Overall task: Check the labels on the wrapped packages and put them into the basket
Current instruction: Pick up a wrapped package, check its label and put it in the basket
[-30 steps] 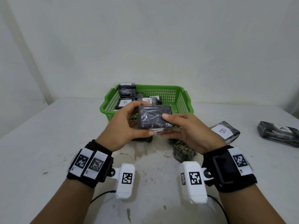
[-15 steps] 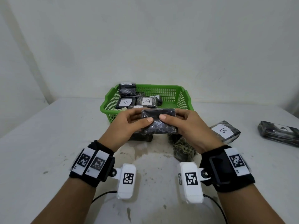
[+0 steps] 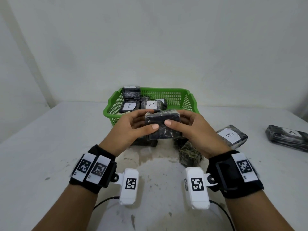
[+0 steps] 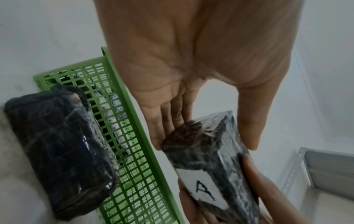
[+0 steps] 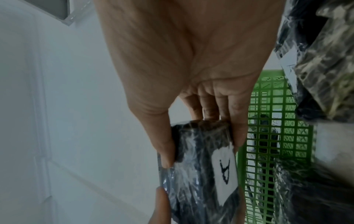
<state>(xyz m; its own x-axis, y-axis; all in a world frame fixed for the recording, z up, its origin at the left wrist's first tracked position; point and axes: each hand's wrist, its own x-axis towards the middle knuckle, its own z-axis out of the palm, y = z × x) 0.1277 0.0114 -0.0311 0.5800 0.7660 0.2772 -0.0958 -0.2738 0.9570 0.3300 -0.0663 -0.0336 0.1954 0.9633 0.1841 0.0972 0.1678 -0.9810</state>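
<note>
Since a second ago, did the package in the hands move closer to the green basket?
Yes. The held package has moved up and away from the person, toward the green basket, and now overlaps its near rim. Both the left hand and right hand hold it.

A white table (image 3: 41,147), stained beneath the hands, is backed by plain white walls (image 3: 166,47); metal shelving (image 4: 329,169) is glimpsed beside.

The basket (image 3: 110,112) stood at the far middle of the table (image 3: 41,139), holding several wrapped packages (image 3: 150,105). Both hands (image 3: 131,130) held one package (image 3: 162,125) before its near wall. Two more packages (image 3: 230,135) lay on the table to the right, well apart.
</note>
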